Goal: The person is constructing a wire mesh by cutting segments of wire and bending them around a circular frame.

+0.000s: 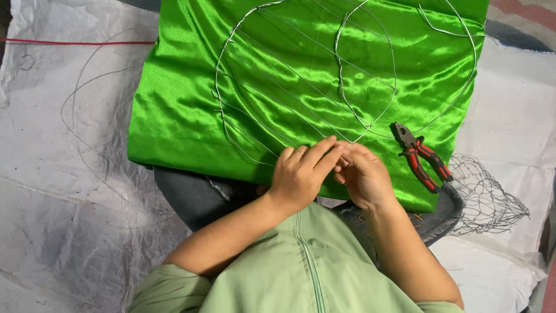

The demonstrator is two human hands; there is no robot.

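**A:** Where do we find the hands?

**B:** Low in the middle of the head view. Our left hand (301, 174) and our right hand (364, 177) meet fingertip to fingertip at the near edge of a sheet of shiny green satin cloth (174, 110) draped over our lap. The fingers of both hands are drawn together, pinched on the nearest point of a wire frame (341, 81).

**A:** Which way does the wire run from our fingers?

**B:** Away from us and upward in the picture. From the pinch point thin strands fan out to the far left, towards a bent outer hoop, and a thicker loop rises straight ahead and curves round to the right. So the frame's long reach lies ahead of the hands, flat on the cloth, with its narrow end at our fingertips. Both hands are equally near that end; the left fingers lie over the top of it.

**A:** What sits close by?

**B:** A pair of pliers (421, 157) with red and black handles lies on the cloth just to the right of our right hand, jaws pointing away. Beyond the cloth's right edge is a crumpled piece of wire mesh (486, 194) on a white sheet (509, 116).

**A:** And room to move?

**B:** The left side shows pale wrinkled sheeting with a loose thin wire curving across it, well apart from our hands.
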